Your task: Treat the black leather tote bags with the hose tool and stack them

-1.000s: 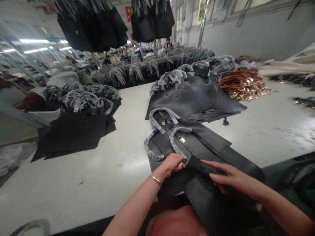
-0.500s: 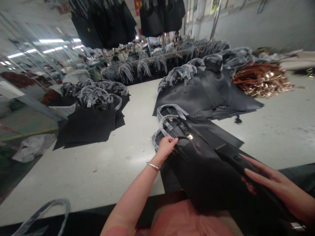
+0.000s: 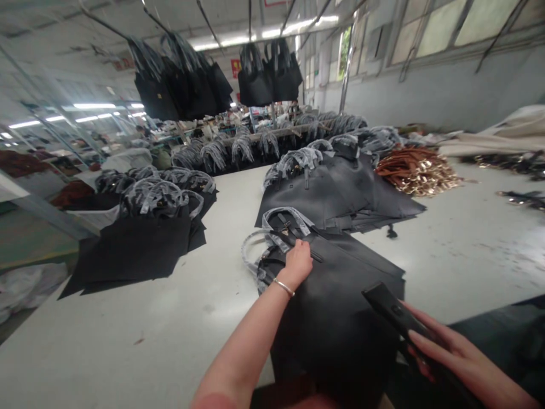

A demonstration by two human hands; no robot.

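Has L hand at upper edge of black bag, w/ fingers curled in tightly, apparently pinching this edge; not possible to say exactly which bit, b/c hidden under the fingers. Wears on L wrist a silver bracelet. Holds in R hand a long black item, w/ thumb on one side and fingers on other, so opened only as wide as the item. Not possible to name this item for sure, b/c too dark; shows a small round mark nr its tip. Points w/ tip to upper left, over R part of black bag. As for black bag: lies directly in front of the body, at near edge of pale table, on top of other bags, w/ lower part in deep shadow. Just beyond L hand: film-wrapped handles and a gold clasp. Farther back: a stack of black bags, then to its R brown straps w/ gold-coloured metal ends. Well apart on left side: another pile of bags, also w/ wrapped handles. High above, in background: hanging bags, approx. two groups.
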